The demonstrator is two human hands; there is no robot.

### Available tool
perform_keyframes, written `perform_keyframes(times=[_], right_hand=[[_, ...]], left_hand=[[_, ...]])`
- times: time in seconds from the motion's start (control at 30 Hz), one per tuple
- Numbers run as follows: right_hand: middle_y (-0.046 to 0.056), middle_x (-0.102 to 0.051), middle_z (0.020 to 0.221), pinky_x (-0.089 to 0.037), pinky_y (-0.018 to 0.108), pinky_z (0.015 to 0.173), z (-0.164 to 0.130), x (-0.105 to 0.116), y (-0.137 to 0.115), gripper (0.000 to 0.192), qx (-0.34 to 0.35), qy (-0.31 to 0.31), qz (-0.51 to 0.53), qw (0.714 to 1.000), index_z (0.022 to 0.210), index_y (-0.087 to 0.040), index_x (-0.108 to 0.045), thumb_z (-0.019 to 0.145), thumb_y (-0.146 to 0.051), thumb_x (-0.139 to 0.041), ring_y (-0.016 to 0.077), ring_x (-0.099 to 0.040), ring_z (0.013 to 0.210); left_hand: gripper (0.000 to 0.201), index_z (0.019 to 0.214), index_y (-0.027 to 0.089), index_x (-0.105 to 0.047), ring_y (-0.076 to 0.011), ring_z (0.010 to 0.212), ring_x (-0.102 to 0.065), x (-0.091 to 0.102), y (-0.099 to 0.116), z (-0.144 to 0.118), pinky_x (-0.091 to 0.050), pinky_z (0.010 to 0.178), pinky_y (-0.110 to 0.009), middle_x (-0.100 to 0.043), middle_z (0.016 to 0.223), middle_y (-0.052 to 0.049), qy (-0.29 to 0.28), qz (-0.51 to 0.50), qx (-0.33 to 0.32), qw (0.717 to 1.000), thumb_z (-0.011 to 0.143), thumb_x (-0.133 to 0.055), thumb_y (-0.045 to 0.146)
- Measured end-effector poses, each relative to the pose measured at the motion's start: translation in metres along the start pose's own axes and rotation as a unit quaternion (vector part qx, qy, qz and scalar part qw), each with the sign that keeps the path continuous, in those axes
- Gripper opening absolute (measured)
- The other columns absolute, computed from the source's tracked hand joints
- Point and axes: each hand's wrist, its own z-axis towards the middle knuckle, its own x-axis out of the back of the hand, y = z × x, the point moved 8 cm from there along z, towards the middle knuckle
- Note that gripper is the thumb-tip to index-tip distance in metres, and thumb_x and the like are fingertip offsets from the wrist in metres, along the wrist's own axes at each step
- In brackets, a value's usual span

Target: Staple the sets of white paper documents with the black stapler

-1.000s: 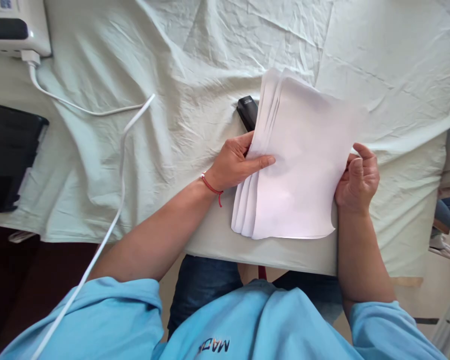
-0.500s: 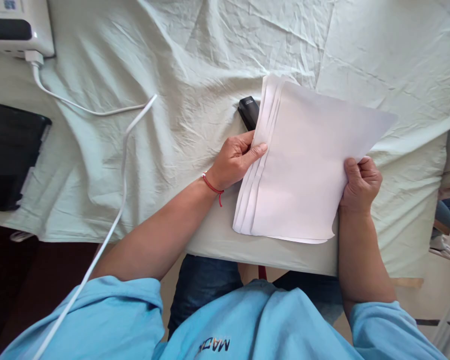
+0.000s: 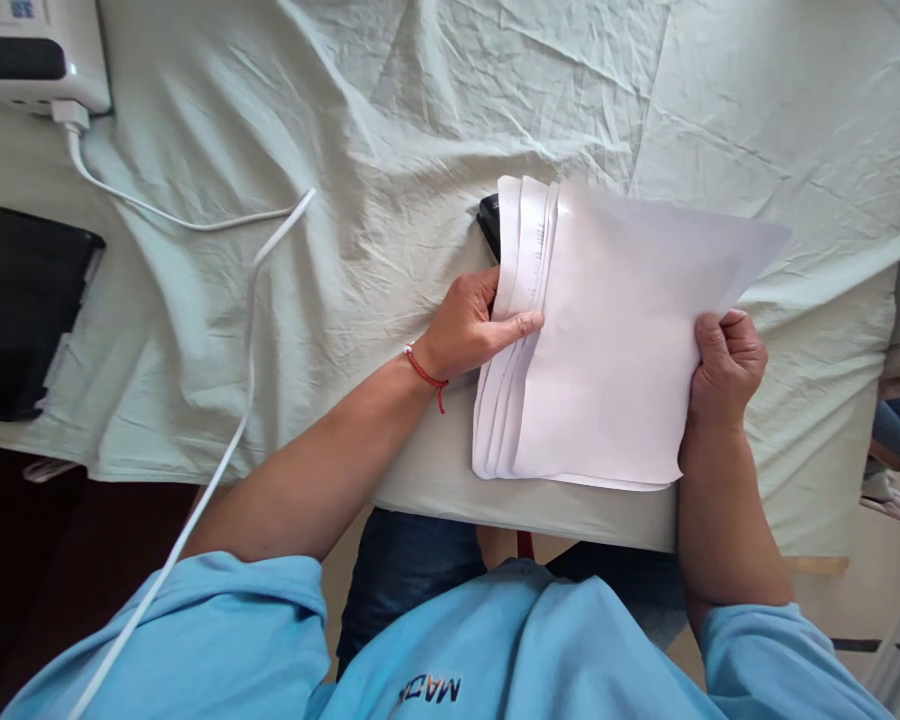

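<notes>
Left hand (image 3: 466, 322) pinches perhaps four or more white sheets (image 3: 611, 345), right hand (image 3: 729, 368) gripping their right edge.

Stack of white paper sheets (image 3: 607, 350), left edges fanned stepwise, top sheet's far right corner jutting outward. Located over near side of tablecloth (image 3: 390, 160); left-margin marks faint, possibly print.

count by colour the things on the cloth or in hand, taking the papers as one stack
white: 3 (paper stack, cable, box)
black: 2 (slab, part-hidden object)
total: 5
</notes>
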Motion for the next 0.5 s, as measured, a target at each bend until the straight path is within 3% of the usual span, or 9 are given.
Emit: perform_keyframes(times=[0.17, 0.3, 0.5], right_hand=[[-0.002, -0.062, 0.078, -0.044, 0.026, 0.074, 0.0, -0.001, 0.0, 0.046, 0.001, 0.001, -0.018, 1.0, 0.082, -0.017, -0.068, 0.071, -0.05, -0.099, 0.0116, -0.05, 0.076], [-0.002, -0.062, 0.077, -0.044, 0.026, 0.073, -0.002, -0.003, -0.001, 0.041, -0.003, 0.003, -0.012, 1.0, 0.083, -0.017, -0.069, 0.073, -0.046, -0.097, 0.0118, -0.049, 0.075], [0.0, -0.064, 0.079, -0.046, 0.027, 0.074, -0.003, -0.005, -0.001, 0.039, -0.001, -0.002, -0.007, 1.0, 0.083, -0.017, -0.071, 0.074, -0.045, -0.096, 0.0132, -0.053, 0.077]], left_hand=[[0.032, 0.098, 0.022, -0.081, -0.0361, 0.104, -0.08, 0.002, -0.009, -0.001, -0.07, 0.1, -0.056, -0.082, 0.096, -0.006, -0.016, -0.031, 0.022, 0.999, 0.081, -0.096, 0.044], [0.045, 0.102, 0.022, -0.081, -0.045, 0.125, -0.076, 0.006, -0.011, -0.001, -0.064, 0.114, -0.064, -0.08, 0.096, -0.006, 0.016, -0.103, 0.049, 0.993, 0.069, -0.104, 0.042], [0.043, 0.09, 0.022, -0.081, -0.039, 0.105, -0.082, -0.005, -0.002, -0.002, -0.07, 0.101, -0.058, -0.08, 0.085, -0.004, -0.023, -0.08, 0.05, 0.995, 0.075, -0.102, 0.056]])
